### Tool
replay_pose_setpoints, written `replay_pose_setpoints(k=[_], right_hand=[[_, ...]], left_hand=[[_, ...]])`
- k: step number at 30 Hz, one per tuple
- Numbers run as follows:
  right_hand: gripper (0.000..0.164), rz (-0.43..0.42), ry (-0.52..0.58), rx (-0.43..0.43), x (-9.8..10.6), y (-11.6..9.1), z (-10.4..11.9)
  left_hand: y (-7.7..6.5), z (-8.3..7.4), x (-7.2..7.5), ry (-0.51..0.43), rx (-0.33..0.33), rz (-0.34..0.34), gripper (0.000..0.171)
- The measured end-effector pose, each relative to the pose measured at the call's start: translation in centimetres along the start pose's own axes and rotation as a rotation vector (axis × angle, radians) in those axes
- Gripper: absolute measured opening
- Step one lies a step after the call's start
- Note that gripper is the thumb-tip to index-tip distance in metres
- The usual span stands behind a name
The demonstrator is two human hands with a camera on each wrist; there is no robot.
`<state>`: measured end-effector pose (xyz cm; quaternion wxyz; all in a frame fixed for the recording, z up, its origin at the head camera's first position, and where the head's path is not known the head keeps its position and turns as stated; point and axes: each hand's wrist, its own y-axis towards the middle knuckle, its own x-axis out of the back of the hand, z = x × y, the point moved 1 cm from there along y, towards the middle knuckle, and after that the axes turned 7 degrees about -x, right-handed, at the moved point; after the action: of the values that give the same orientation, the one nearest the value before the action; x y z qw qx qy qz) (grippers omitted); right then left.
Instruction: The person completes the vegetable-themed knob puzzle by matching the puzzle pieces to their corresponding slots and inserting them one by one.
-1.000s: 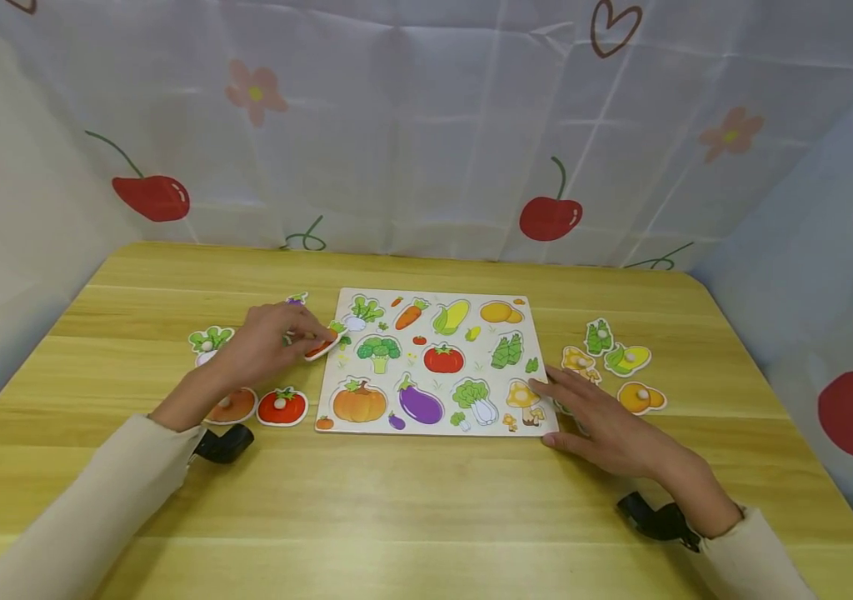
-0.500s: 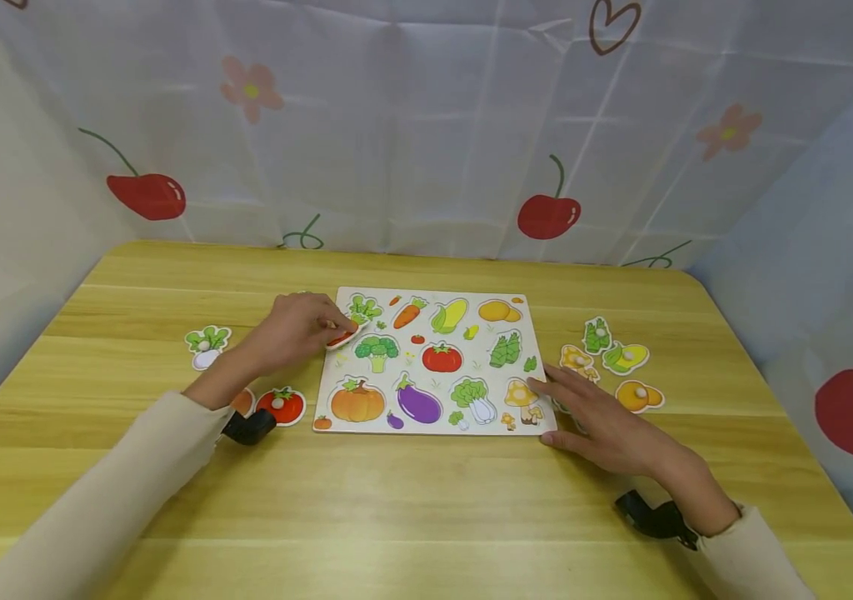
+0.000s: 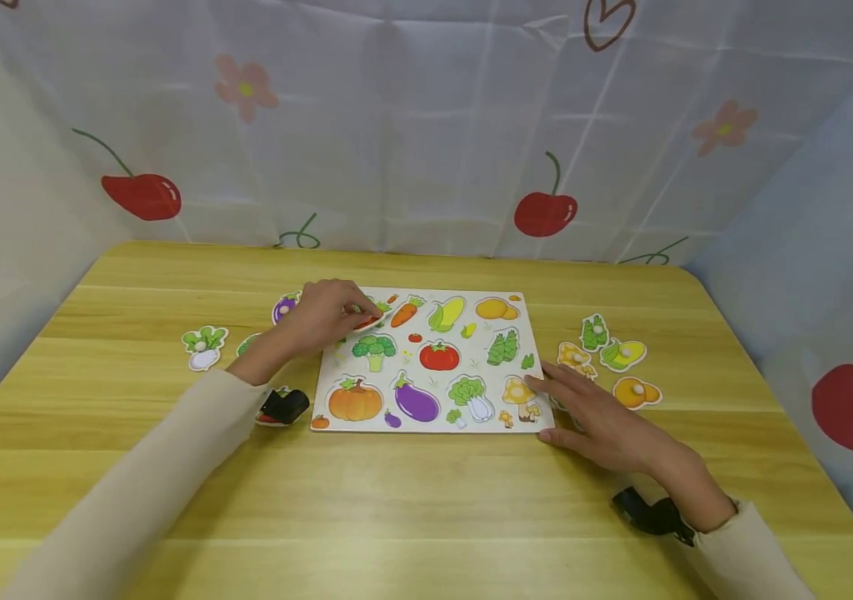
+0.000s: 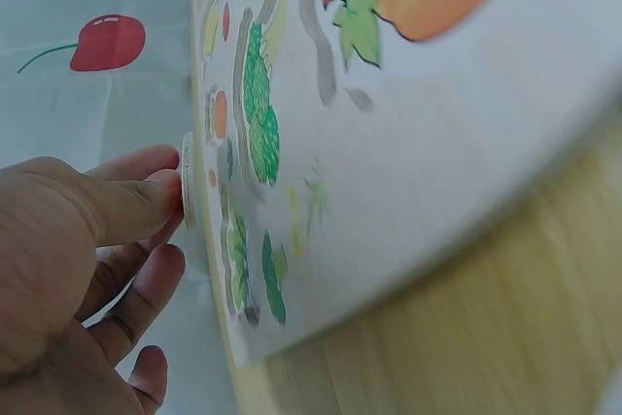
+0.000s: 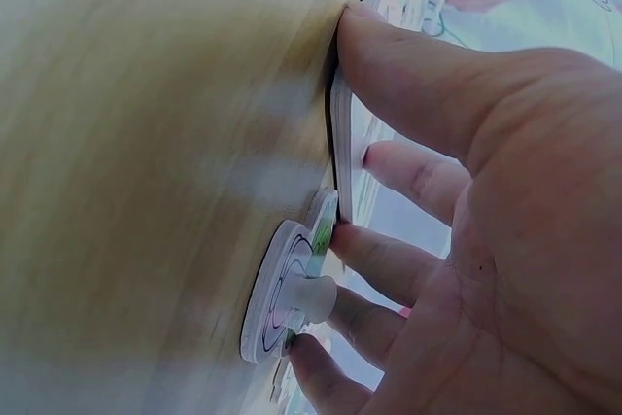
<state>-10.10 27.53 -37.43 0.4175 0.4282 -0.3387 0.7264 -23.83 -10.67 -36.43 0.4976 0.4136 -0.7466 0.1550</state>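
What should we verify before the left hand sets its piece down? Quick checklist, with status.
1. Grip: ok. The left hand pinches the red-orange piece between thumb and fingers.
2. Board support: ok. The right hand touches the board near its lower right corner.
3. Carrot recess: ok, no piece in it.
4. Piece's picture matches that recess: cannot tell, fingers cover much of it.
5. Piece seated: not ok, held above the board.

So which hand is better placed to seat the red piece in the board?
Left, I'd say: the left hand pinches the red piece over the board, near the printed carrot. The right hand rests at the board's near-right corner, pinching no piece, likely better for steadying.
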Motion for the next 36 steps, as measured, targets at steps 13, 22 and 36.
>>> replay_pose_setpoints(k=[13, 22, 36], right_hand=[[0.066, 0.005, -0.005, -0.004, 0.1, 0.0, -0.1], [0.066, 0.007, 0.000, 0.002, 0.0, 0.0, -0.1], [0.066, -0.002, -0.001, -0.003, 0.0, -0.1, -0.1]], left_hand=[[3.8, -1.5, -1.4, -0.046, 0.043, 0.006, 0.017], [4.4, -0.9, -2.9, -0.071, 0.075, -0.001, 0.017], [4.3, -1.7, -3.3, -0.059, 0.099, 0.017, 0.019]])
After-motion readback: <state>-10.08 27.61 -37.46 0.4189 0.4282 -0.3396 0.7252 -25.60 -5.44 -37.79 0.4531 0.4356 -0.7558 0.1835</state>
